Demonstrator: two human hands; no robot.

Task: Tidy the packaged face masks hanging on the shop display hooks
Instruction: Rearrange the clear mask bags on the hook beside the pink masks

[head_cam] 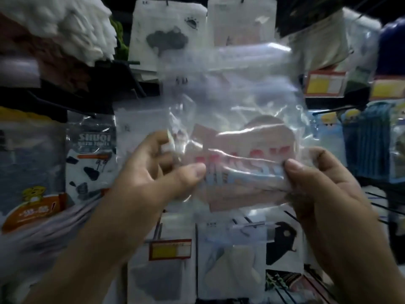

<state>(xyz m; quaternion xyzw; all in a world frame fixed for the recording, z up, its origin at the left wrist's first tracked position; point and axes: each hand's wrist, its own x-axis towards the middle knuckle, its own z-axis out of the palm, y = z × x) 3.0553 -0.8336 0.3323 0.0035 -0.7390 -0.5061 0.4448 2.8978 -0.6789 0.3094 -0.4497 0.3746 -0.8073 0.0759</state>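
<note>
A clear plastic packet with a pink face mask (238,119) inside fills the middle of the view, held up in front of the display. My left hand (160,172) pinches its lower left part between thumb and fingers. At the lower right edge, my right hand (324,189) pinches the packet the same way. The packet's top flap is blurred and I cannot tell whether it hangs on a hook. Behind it, more packaged masks hang: a grey one (166,38) at top, a pale one (241,20) beside it, white and black ones (228,260) below.
Bath towel packs (92,154) hang at the left, blue packaged goods (363,145) at the right. Yellow-and-red price tags (324,84) (168,249) sit on the hook ends. White fluffy items (65,25) lie on a shelf at top left. Black hooks (337,109) jut out at the right.
</note>
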